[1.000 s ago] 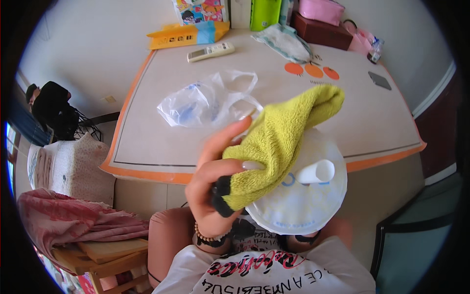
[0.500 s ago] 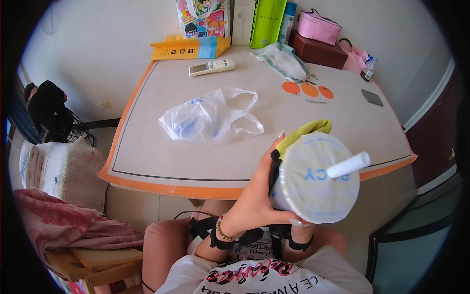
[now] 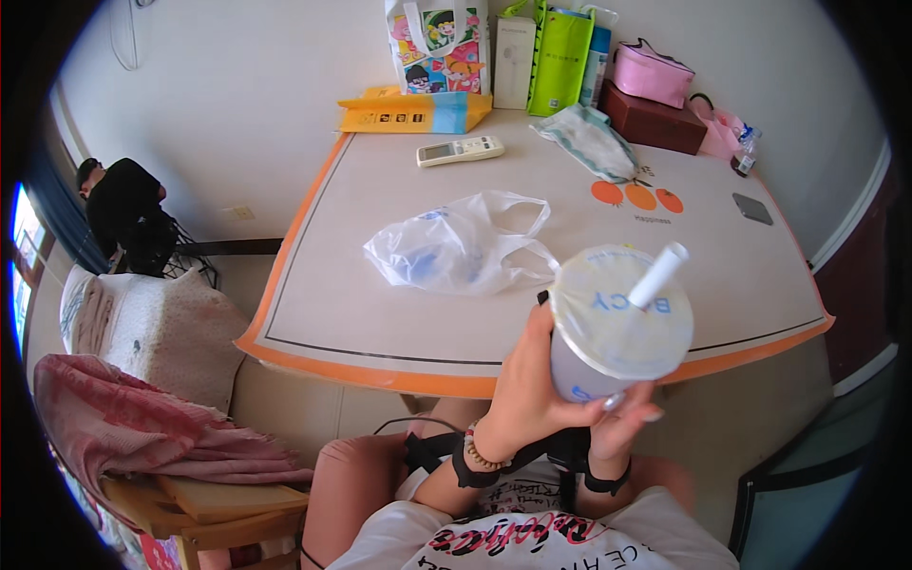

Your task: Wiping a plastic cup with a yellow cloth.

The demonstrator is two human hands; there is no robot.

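Note:
A plastic drink cup (image 3: 622, 318) with a sealed film lid and a wide white straw (image 3: 657, 275) is held up in front of the table's near edge. My left hand (image 3: 534, 380) is wrapped round its left side, the thumb across the front. My right hand (image 3: 622, 427) is at the cup's lower right, its fingers curled against the base and partly hidden behind it. A small black bit of something (image 3: 543, 297) shows by my left fingertips; the rest of it is hidden. Beyond the cup, a crumpled translucent plastic bag (image 3: 446, 249) lies on the table.
On the table (image 3: 380, 328) are a remote control (image 3: 460, 151), a yellow packet (image 3: 404, 112), a cloth (image 3: 589, 142) and a phone (image 3: 752, 209). Bags and boxes line the wall, with a pink case (image 3: 654, 72) on a dark red box (image 3: 651, 119). A wooden chair (image 3: 190, 508) bears a pink cloth.
The cup has tilted and dropped slightly, so its side shows. The yellow-green cloth-like piece behind it has gone out of sight. My right fingers now show. The view has shifted left.

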